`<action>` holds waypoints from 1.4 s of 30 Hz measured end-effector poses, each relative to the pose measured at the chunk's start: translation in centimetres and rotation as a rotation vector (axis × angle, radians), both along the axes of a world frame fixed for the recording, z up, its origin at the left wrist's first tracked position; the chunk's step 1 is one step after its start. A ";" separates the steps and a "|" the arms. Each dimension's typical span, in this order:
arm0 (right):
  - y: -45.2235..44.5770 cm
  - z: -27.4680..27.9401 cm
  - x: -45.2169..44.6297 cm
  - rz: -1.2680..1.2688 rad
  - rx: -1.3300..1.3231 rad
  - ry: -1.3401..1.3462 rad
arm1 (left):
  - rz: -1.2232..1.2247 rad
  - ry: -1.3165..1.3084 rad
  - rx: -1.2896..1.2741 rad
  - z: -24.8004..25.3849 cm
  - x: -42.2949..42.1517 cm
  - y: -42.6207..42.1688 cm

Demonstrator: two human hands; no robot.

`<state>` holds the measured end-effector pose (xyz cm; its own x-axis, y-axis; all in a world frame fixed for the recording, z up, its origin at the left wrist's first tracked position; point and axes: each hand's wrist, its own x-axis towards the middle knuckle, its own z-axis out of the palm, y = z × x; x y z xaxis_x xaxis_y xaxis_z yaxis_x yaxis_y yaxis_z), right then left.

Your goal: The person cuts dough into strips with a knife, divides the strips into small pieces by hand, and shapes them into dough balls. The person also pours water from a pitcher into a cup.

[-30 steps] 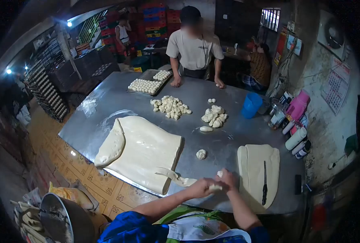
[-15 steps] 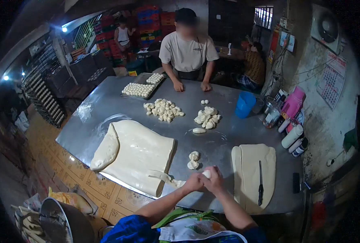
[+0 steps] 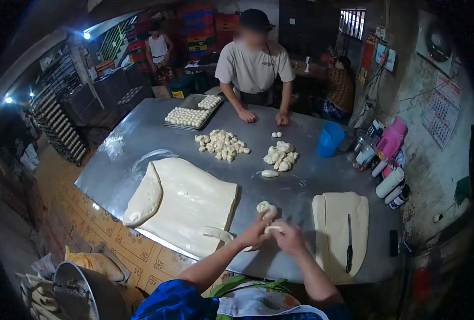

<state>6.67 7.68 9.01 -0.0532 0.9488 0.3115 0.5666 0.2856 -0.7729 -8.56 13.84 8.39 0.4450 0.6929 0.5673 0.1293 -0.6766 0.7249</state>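
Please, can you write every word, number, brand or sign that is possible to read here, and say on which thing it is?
No text can be read with certainty.
Calendar on the wall: numbers too small.
White sheet on the wall: print too blurred.
Red-and-yellow poster: unreadable.
Shirt of the person opposite: small chest print, unreadable.
Yellow label on the dark bin: too small.
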 end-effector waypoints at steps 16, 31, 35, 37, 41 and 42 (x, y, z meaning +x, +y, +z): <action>2.0 -2.2 -0.5 -0.234 -0.063 -0.242 | -0.062 0.516 -0.409 -4.7 -1.3 -1.6; 1.7 -2.1 -2.0 0.110 0.122 -0.050 | -0.007 0.082 -0.325 -4.1 -4.7 -0.6; 2.3 2.1 -1.8 0.035 0.248 -0.042 | -0.123 0.276 -0.494 -2.4 -4.9 0.8; 2.0 3.0 -1.8 0.034 0.246 -0.030 | -0.170 0.106 -0.334 0.9 -4.0 0.6; 2.0 0.3 -2.7 -0.047 0.289 -0.025 | -0.180 0.255 -0.334 -0.1 -3.0 0.0; 2.5 -0.8 -2.9 -0.090 0.316 -0.024 | -0.174 0.375 -0.369 -0.7 -2.8 0.1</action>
